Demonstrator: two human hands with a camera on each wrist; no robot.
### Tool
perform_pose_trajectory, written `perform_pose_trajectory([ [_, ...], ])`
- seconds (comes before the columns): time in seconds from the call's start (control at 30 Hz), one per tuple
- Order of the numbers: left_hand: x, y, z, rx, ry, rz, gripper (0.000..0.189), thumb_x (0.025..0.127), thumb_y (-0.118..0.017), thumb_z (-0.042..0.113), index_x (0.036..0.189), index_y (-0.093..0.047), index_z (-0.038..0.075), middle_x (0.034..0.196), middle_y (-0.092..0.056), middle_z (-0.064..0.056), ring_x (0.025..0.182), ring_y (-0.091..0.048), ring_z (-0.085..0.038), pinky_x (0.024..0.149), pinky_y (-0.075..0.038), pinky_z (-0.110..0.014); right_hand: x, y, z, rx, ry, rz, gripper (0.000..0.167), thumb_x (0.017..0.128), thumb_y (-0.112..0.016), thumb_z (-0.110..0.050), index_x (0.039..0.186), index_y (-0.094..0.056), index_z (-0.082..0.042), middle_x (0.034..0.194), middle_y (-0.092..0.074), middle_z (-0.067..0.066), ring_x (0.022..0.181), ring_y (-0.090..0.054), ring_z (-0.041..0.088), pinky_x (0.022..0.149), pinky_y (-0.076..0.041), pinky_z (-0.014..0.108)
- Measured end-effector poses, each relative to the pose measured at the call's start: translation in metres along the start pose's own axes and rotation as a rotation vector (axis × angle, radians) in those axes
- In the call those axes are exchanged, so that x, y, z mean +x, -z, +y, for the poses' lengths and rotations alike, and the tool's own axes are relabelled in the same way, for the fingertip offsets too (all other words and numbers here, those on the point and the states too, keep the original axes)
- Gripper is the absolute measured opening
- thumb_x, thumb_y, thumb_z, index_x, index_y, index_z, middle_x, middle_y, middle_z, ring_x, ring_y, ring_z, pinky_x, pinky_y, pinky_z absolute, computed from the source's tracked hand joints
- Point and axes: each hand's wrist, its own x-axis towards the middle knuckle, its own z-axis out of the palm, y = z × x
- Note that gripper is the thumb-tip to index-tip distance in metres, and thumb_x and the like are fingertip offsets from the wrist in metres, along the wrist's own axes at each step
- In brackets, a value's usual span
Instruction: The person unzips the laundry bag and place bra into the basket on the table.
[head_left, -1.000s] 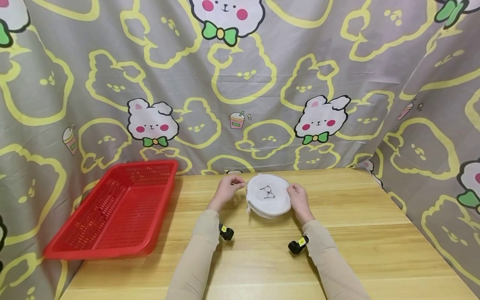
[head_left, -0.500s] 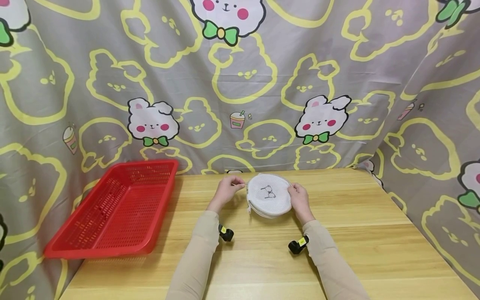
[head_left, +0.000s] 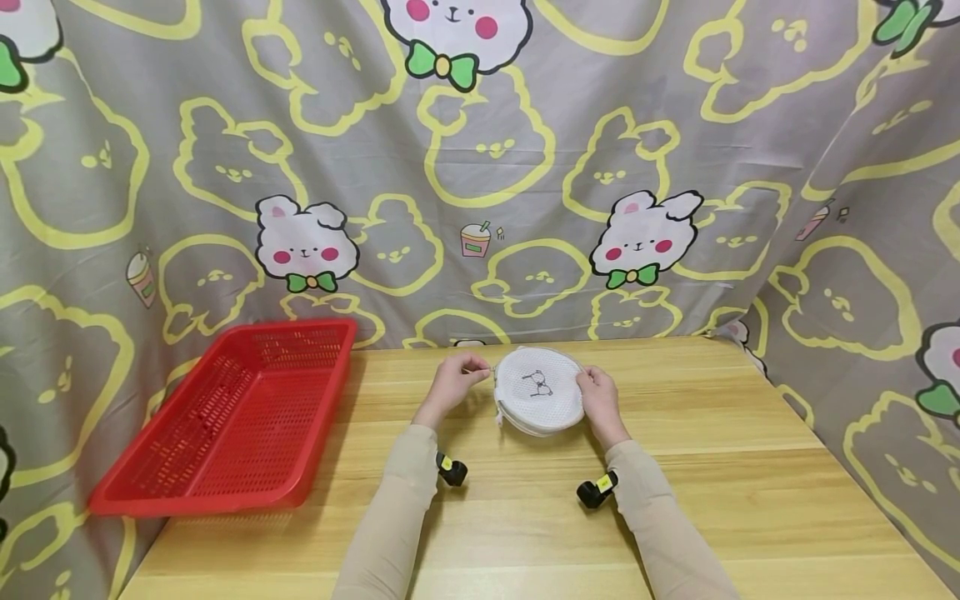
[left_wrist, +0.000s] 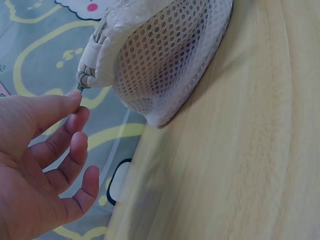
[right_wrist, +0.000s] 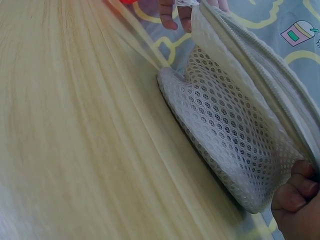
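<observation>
Only slight change over the last second. White round mesh bag (head_left: 540, 408) shifts a hair toward the right edge of the surface (head_left: 720, 467), its dark line drawing (head_left: 537, 384) going with it. Small white tab (head_left: 500, 413) on the bag's left side edges rightward and a touch toward the back edge. Right hand (head_left: 601, 400), at the bag's right rim, drifts marginally the same way. Patterned cloth (head_left: 390, 150) behind also slides slightly in view, so part may be head-camera motion; can't separate.
</observation>
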Motion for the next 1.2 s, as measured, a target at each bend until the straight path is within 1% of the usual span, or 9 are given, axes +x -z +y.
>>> perform_pose_trajectory([
  [0.13,-0.001,-0.001,-0.001,0.002,0.006,0.001,0.006,0.090,-0.069,0.015,0.092,-0.070,0.010,0.091,-0.071,-0.006,0.082,-0.058,-0.015,0.072,-0.047,-0.026,0.001,-0.001,0.002,-0.018,0.014,0.020,0.023,0.098,-0.046,-0.012,0.100,-0.061,0.006,0.079,-0.057,0.001,0.069,-0.050,0.006,0.062,-0.043,0.017],
  [0.27,-0.003,0.000,0.001,0.004,-0.002,0.008,0.007,0.090,-0.069,0.014,0.093,-0.070,0.008,0.092,-0.072,-0.007,0.083,-0.059,-0.016,0.072,-0.047,-0.026,0.002,-0.001,0.003,-0.023,0.021,0.031,0.022,0.097,-0.047,-0.012,0.099,-0.061,0.006,0.078,-0.056,0.001,0.069,-0.049,0.007,0.062,-0.042,0.018],
  [0.53,-0.007,0.001,0.004,0.008,0.004,0.005,0.007,0.090,-0.069,0.015,0.093,-0.071,0.009,0.092,-0.071,-0.007,0.082,-0.058,-0.014,0.073,-0.047,-0.026,0.001,-0.001,0.000,-0.011,0.018,0.027,0.025,0.098,-0.047,-0.012,0.103,-0.062,0.007,0.082,-0.058,0.003,0.069,-0.050,0.005,0.062,-0.043,0.017],
  [0.7,-0.009,0.001,0.003,0.013,-0.004,0.005,0.009,0.090,-0.069,0.016,0.094,-0.071,0.009,0.094,-0.072,-0.007,0.083,-0.059,-0.014,0.073,-0.047,-0.025,0.001,-0.001,0.000,-0.019,0.009,0.032,0.026,0.098,-0.046,-0.012,0.106,-0.063,0.006,0.088,-0.061,0.008,0.071,-0.051,0.006,0.064,-0.044,0.017],
  [0.87,-0.010,0.000,0.003,0.000,0.004,-0.005,0.009,0.090,-0.070,0.017,0.094,-0.071,0.009,0.096,-0.072,-0.007,0.085,-0.060,-0.017,0.074,-0.047,-0.025,0.001,0.000,0.000,-0.015,0.006,0.037,0.027,0.099,-0.046,-0.012,0.108,-0.063,0.007,0.094,-0.062,0.014,0.072,-0.051,0.005,0.065,-0.044,0.016],
  [0.97,-0.010,-0.001,0.004,-0.008,0.005,-0.013,0.009,0.089,-0.070,0.017,0.094,-0.071,0.009,0.096,-0.071,-0.007,0.085,-0.060,-0.018,0.074,-0.047,-0.026,0.000,0.000,0.001,-0.015,0.007,0.046,0.027,0.099,-0.046,-0.012,0.109,-0.062,0.007,0.093,-0.063,0.013,0.071,-0.051,0.005,0.064,-0.044,0.016],
  [1.1,-0.011,-0.002,0.003,-0.001,-0.002,-0.018,0.008,0.089,-0.071,0.017,0.093,-0.071,0.009,0.095,-0.071,-0.007,0.082,-0.059,-0.015,0.073,-0.047,-0.026,0.000,0.000,0.002,-0.013,0.012,0.072,0.026,0.098,-0.047,-0.013,0.106,-0.063,0.007,0.089,-0.062,0.010,0.069,-0.051,0.004,0.063,-0.044,0.016],
  [1.2,-0.012,-0.002,0.004,0.002,-0.004,-0.018,0.009,0.089,-0.071,0.017,0.093,-0.071,0.009,0.095,-0.071,-0.007,0.081,-0.058,-0.014,0.073,-0.047,-0.026,0.001,0.000,0.003,-0.011,0.017,0.087,0.025,0.098,-0.048,-0.013,0.103,-0.064,0.006,0.089,-0.063,0.012,0.069,-0.051,0.005,0.063,-0.044,0.016],
])
